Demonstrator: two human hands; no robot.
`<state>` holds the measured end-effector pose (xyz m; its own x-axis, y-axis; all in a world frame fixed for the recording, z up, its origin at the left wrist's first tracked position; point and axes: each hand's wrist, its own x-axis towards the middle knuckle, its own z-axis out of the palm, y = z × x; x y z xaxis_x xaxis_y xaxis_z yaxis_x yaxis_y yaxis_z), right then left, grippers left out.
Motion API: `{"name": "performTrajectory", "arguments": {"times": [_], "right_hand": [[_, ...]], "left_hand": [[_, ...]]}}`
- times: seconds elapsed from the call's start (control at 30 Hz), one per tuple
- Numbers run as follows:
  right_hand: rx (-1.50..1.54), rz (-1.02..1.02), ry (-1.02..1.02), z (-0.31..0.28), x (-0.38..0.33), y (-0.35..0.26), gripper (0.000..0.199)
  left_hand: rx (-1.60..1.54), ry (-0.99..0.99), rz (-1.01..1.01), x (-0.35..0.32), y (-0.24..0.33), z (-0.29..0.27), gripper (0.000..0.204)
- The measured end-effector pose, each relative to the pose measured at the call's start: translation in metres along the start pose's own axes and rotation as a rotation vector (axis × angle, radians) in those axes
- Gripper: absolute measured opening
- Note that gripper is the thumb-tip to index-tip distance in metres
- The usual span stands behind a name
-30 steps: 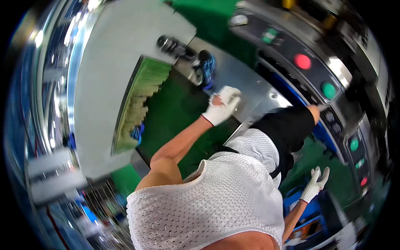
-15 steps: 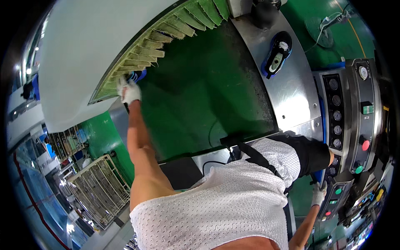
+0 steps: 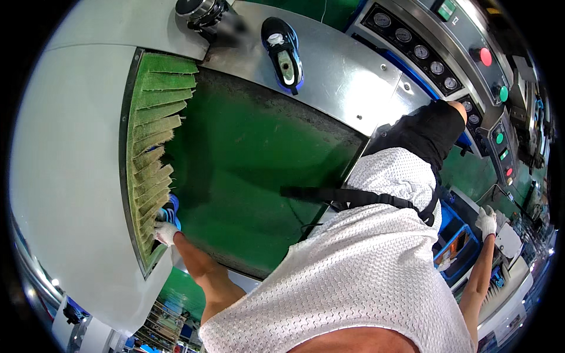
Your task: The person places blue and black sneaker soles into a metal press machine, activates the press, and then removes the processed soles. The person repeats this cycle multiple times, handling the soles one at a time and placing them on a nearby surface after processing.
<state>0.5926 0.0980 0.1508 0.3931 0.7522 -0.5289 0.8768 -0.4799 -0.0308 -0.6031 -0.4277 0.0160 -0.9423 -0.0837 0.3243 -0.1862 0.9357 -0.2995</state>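
Observation:
My left hand (image 3: 165, 233), in a white glove, reaches across the green conveyor belt (image 3: 253, 165) to the strip curtain of green flaps (image 3: 152, 147) at the tunnel mouth. It grips a blue and black shoe (image 3: 170, 207) that pokes out between the lowest flaps; most of the shoe is hidden. A second dark blue shoe (image 3: 283, 52) lies sole-up on the steel plate (image 3: 341, 76) at the belt's far end. My right hand (image 3: 486, 220), also gloved, hangs at my side with fingers spread, holding nothing, beside a blue bin (image 3: 456, 244).
A large grey machine housing (image 3: 65, 165) surrounds the curtain on the left. A control panel (image 3: 447, 65) with round gauges and red and green buttons runs along the right. A black cylindrical part (image 3: 200, 10) stands at the top. My white mesh shirt covers the lower view.
My left hand moved from the steel plate by the dark shoe across the belt to the flap curtain and now holds a blue shoe there. My right hand stayed at my side.

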Motion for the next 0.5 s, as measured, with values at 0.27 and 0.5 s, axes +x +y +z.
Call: {"name": "performTrajectory", "arguments": {"times": [0.27, 0.5], "right_hand": [[0.043, -0.152, 0.118, 0.031, -0.065, -0.156, 0.067], [0.124, -0.551, 0.073, 0.003, -0.149, -0.376, 0.051]], "left_hand": [[-0.776, -0.230, 0.580, -0.167, 0.149, -0.178, 0.033], [-0.919, -0.251, 1.244, -0.284, 0.277, -0.278, 0.029]]}}
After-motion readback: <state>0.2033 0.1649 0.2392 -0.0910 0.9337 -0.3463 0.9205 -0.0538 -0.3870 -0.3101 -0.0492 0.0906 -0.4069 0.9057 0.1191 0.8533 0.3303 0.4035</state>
